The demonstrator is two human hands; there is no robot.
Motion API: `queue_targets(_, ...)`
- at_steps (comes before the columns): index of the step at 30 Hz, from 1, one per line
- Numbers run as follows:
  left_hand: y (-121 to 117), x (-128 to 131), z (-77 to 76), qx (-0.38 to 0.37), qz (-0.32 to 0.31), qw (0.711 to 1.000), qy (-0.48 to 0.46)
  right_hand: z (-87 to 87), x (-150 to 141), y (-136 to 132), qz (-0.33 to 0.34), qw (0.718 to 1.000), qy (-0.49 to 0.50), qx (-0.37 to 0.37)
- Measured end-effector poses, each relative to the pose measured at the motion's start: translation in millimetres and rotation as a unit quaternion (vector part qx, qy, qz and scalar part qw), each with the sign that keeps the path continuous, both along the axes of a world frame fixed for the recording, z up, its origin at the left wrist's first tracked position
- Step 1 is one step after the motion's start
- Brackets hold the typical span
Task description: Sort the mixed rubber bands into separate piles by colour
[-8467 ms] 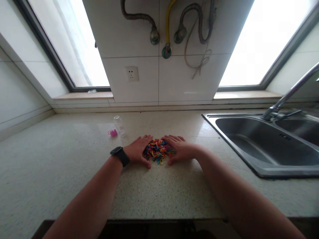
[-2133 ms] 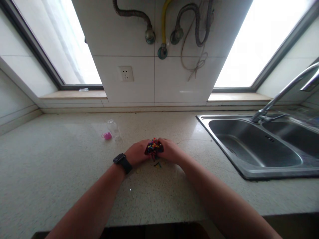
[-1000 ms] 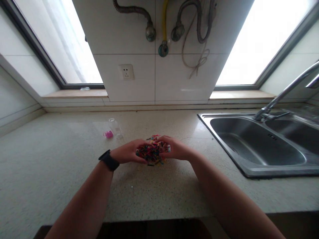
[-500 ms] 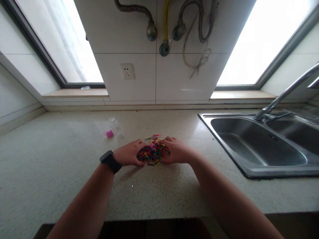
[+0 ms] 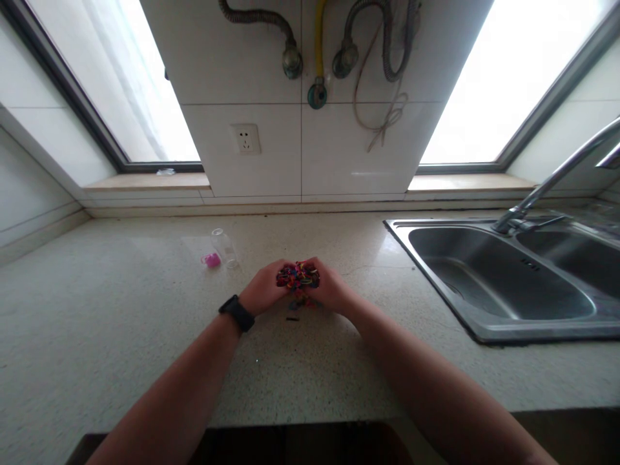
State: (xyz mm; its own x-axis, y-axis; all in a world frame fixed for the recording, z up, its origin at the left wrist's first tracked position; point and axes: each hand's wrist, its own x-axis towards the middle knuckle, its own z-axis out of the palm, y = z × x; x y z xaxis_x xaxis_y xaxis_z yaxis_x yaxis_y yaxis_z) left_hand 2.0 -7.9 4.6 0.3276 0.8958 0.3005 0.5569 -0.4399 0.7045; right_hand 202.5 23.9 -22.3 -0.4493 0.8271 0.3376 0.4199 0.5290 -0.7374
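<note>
Between my two hands is a bunched heap of small multicoloured rubber bands. My left hand, with a black watch on the wrist, curls around the left side of the heap. From the right, my right hand cups the other side, so the bands are squeezed between both palms. A few loose bands lie just below the hands on the counter, and one dark band is nearer me. To the upper left, a clear plastic jar lies tipped over beside its pink lid.
The speckled stone countertop spreads around the hands. A steel double sink with a chrome tap is set in at the right. A tiled wall with a power socket and hoses stands behind.
Both hands have drawn together and closed on the rubber bands, gathering them up into a tighter bunch. A few bands are left on the counter below. The jar and lid have not moved.
</note>
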Motion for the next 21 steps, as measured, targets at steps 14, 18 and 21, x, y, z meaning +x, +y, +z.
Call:
queue_targets(14, -3, 4, 3.0, -0.205, -0.066, 0.924, -0.317, 1.1, 3, 11, 0.005, 0.985, 0.166, -0.052)
queue_targets(18, -4, 3, 5.6, -0.246, -0.069, 0.887, -0.385, 6.8, 4, 9, 0.036, 0.976, 0.198, -0.086)
queue_targets(21, -2, -2, 5.5, -0.255, -0.075, 0.888, -0.375, 12.5, 6, 6, 0.065, 0.974, 0.193, -0.101)
